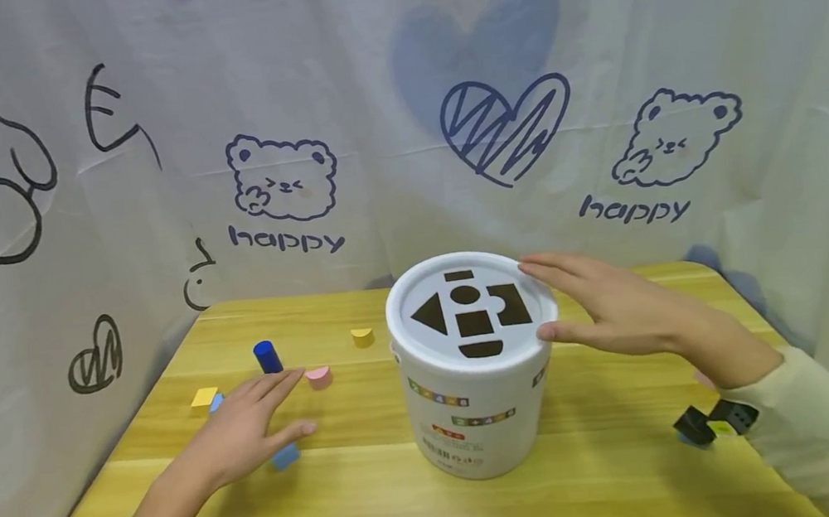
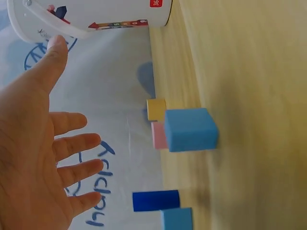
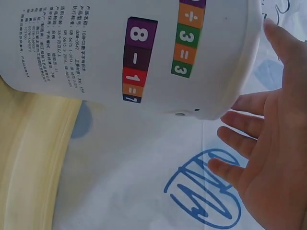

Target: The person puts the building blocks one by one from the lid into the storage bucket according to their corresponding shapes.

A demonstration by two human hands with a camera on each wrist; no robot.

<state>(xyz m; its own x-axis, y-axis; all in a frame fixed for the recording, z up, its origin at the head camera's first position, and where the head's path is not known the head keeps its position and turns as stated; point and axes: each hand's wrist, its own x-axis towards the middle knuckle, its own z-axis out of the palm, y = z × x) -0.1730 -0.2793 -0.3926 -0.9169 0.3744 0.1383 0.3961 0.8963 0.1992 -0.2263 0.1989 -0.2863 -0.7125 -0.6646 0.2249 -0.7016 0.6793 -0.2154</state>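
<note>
A white bucket [image 1: 481, 443] with printed sums stands upright on the table. Its lid [image 1: 439, 353] has several cut-out holes in different shapes. My right hand [image 1: 614, 306] is at the bucket's right rim, thumb and fingers spread and fairly straight, holding nothing. Over the blocks on the left, my left hand [image 1: 240, 433] hovers palm down with loose, extended fingers. Beneath its thumb lies a light blue block [image 1: 285, 456], shown larger in the left wrist view. Just past its fingertips are a pink half-round block [image 1: 318, 377] and a dark blue cylinder [image 1: 267, 357].
A yellow half-round block [image 1: 363, 337] lies farther back. On the left, a yellow block [image 1: 205, 398] sits beside another light blue block [image 1: 216, 402], partly hidden by my hand. Behind the wooden table [image 1: 593, 483] hangs a pale curtain [image 1: 391, 169] with drawings.
</note>
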